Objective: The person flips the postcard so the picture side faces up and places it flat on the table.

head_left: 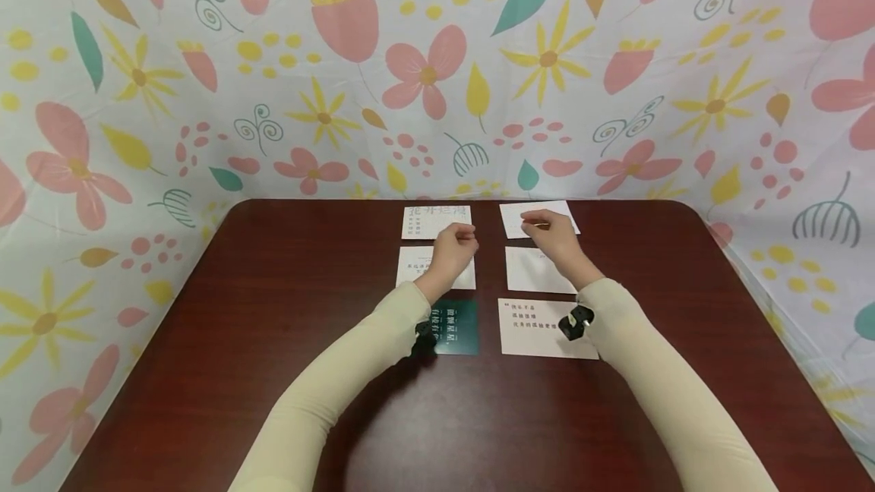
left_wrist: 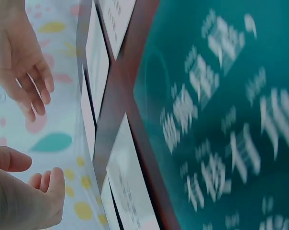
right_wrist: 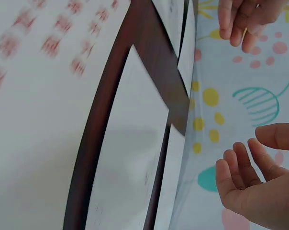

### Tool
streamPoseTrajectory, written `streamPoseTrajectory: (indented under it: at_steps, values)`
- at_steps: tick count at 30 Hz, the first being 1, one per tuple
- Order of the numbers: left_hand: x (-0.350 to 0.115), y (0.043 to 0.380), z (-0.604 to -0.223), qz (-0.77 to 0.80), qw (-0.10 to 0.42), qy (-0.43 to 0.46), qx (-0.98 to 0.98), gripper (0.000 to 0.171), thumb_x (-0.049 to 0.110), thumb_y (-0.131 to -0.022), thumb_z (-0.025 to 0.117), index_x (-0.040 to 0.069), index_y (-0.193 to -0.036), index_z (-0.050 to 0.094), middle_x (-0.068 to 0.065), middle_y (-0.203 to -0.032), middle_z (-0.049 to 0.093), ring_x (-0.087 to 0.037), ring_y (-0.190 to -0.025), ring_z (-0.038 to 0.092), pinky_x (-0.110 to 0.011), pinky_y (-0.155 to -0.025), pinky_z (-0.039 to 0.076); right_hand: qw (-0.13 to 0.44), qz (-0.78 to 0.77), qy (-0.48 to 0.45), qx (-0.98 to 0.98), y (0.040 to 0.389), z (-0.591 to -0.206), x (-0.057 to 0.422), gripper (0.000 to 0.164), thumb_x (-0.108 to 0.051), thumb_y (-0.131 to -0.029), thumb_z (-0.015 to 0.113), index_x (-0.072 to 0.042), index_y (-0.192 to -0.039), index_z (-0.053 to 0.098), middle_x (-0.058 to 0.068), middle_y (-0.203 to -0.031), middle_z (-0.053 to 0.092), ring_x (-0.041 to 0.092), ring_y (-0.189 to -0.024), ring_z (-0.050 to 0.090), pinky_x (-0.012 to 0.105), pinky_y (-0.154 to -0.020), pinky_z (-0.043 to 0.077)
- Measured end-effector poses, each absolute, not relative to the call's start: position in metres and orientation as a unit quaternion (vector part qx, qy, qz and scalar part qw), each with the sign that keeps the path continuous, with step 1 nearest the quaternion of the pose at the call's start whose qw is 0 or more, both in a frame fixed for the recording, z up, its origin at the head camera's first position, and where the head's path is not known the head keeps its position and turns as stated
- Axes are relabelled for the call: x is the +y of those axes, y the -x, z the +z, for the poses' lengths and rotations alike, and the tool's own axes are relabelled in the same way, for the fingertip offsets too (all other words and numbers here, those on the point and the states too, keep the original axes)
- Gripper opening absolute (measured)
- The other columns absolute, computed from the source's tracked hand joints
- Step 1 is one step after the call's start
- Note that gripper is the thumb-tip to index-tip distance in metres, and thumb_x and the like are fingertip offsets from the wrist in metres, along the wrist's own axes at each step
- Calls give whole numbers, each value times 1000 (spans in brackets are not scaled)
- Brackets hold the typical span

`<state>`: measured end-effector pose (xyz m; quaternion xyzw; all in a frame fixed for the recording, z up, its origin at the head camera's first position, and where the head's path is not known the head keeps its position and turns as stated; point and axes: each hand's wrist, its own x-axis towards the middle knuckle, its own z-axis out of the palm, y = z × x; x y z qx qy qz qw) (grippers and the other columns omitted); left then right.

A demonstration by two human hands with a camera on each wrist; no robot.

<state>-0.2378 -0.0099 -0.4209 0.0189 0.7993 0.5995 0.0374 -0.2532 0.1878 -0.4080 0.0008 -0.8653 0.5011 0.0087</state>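
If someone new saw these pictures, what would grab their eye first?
Probably the floral cloth behind the table, with its pink, yellow and teal print. Next, the dark teal card at the near left, alone among pale cards. The left hand and right hand hover above the cards, both empty.

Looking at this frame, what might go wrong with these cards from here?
1. If lowered, the left wrist device and right wrist device might brush the green card and the near right card out of line.
2. The back right card looks slightly askew; the right grip, overlapping it in the head view, could skew it further on contact.
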Motion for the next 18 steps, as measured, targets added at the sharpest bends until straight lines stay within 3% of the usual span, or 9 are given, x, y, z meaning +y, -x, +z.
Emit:
streamPoseTrajectory:
  at_steps: [6,18]
  values:
    - [6,224,-424,604,95,-48,789,35,6,-97,54,0,-131,54,-15,-123,58,-26,-113,57,-31,-90,50,11,488,19,-873,242,-409,213,35,-9,-97,54,6,-129,56,26,-127,56,38,-113,55,46,-92,46]
    - [23,216,-436,597,151,-37,787,44,5,-95,57,-4,-137,47,-15,-126,57,-28,-119,55,-33,-94,48,-9,507,67,-859,223,-422,255,49,-8,-98,49,10,-141,38,31,-138,44,42,-128,42,51,-102,39]
